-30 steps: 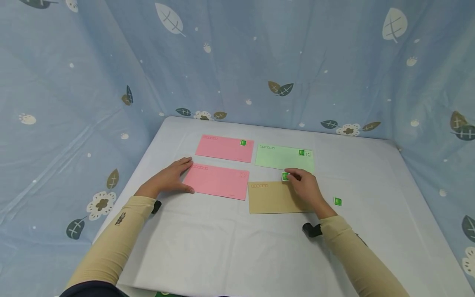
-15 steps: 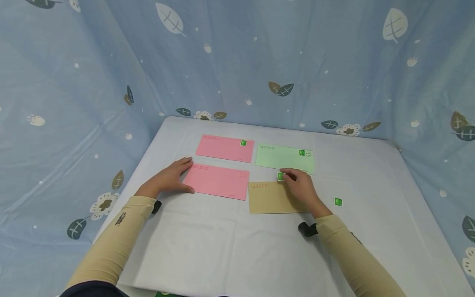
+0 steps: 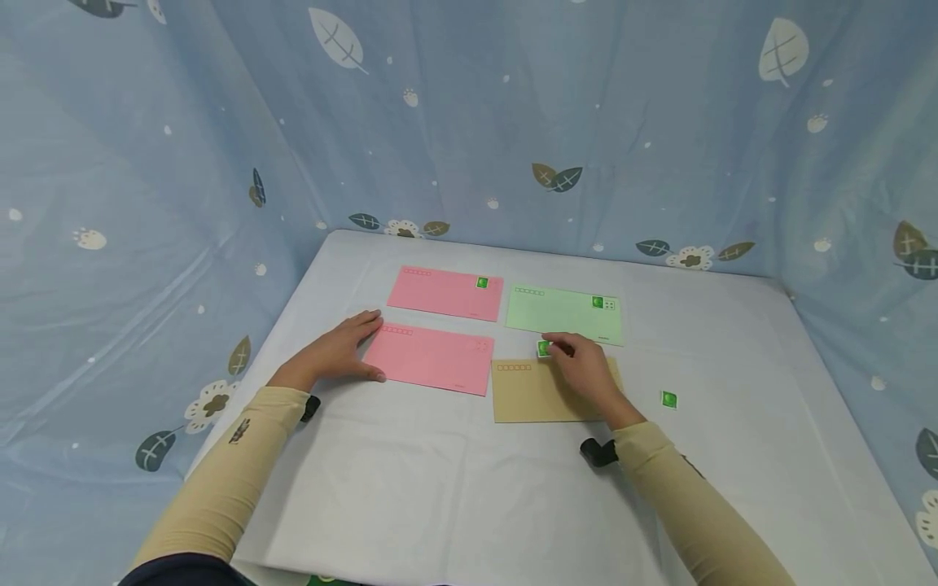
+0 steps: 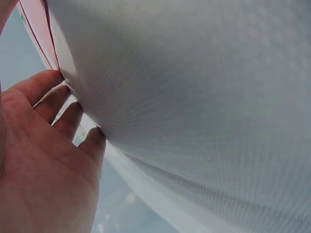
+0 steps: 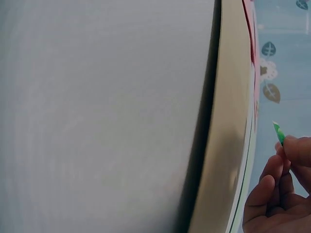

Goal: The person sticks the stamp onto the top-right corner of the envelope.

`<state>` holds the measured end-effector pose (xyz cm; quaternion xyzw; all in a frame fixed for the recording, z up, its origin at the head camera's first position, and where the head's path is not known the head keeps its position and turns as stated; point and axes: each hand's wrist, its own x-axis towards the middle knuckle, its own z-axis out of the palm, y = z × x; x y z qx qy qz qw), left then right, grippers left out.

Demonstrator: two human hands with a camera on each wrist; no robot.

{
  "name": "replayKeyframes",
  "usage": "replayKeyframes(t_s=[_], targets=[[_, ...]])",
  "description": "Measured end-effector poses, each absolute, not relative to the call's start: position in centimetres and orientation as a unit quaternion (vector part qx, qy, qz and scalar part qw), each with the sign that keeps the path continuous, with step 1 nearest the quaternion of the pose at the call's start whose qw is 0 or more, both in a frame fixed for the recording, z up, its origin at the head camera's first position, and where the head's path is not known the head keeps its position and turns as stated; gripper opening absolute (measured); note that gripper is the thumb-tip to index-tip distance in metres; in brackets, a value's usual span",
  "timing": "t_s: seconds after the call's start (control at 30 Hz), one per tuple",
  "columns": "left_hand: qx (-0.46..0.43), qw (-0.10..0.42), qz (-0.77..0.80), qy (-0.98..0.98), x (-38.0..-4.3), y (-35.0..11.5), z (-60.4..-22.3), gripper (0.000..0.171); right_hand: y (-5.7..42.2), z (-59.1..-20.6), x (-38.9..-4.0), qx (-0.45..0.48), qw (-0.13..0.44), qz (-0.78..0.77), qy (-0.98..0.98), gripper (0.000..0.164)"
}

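Observation:
Between thumb and fingertips my right hand (image 3: 588, 372) pinches a small green stamp (image 3: 543, 348), held above the far edge of the tan envelope (image 3: 528, 399). The right wrist view shows the stamp (image 5: 278, 133) tilted and lifted clear of the surface. My left hand (image 3: 331, 352) rests on the table with fingers spread, its fingertips and thumb at the left edge of the nearer pink envelope (image 3: 428, 360). In the left wrist view the left hand's fingers (image 4: 68, 119) touch down on the white cloth.
Behind lie another pink envelope (image 3: 440, 295) and a light green envelope (image 3: 557, 313), each bearing a green stamp. One loose stamp (image 3: 669, 400) lies at the right on the white-covered table (image 3: 440, 488). A blue patterned curtain (image 3: 469, 122) hangs at the back and sides.
My right hand has moved left with the stamp, across the tan envelope's far edge. The left hand has stayed in place.

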<state>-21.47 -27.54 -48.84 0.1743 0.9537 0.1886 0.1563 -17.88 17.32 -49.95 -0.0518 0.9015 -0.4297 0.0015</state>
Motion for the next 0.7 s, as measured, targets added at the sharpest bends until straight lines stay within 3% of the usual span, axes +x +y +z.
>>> replayKeyframes(t_s=[0.7], targets=[[0.177,0.156,0.189,0.953,-21.5,-27.5,-48.9,0.128,15.3,-50.4,-18.3,-0.062,0.011,-0.432,0.9,0.027]])
